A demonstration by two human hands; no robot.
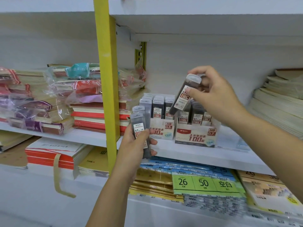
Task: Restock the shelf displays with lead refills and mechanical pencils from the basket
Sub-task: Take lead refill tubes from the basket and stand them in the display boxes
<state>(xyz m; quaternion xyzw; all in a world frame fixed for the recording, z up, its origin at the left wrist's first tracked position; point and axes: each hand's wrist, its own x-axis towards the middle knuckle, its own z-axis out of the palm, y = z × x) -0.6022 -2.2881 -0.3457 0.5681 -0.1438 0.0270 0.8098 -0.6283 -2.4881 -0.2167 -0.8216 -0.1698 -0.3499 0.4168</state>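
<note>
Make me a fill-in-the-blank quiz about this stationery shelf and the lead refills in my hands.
1. The white cardboard display box on the right is marked HB ____.
2. The white cardboard display box beside it on the left is marked HB ____.
3. The left hand grips dark plastic lead refill cases whose front label reads ____ HB.
4. The upright metal shelf post is painted ____.

Missing words: 0.7; 0.5; 0.7; yellow.
</note>
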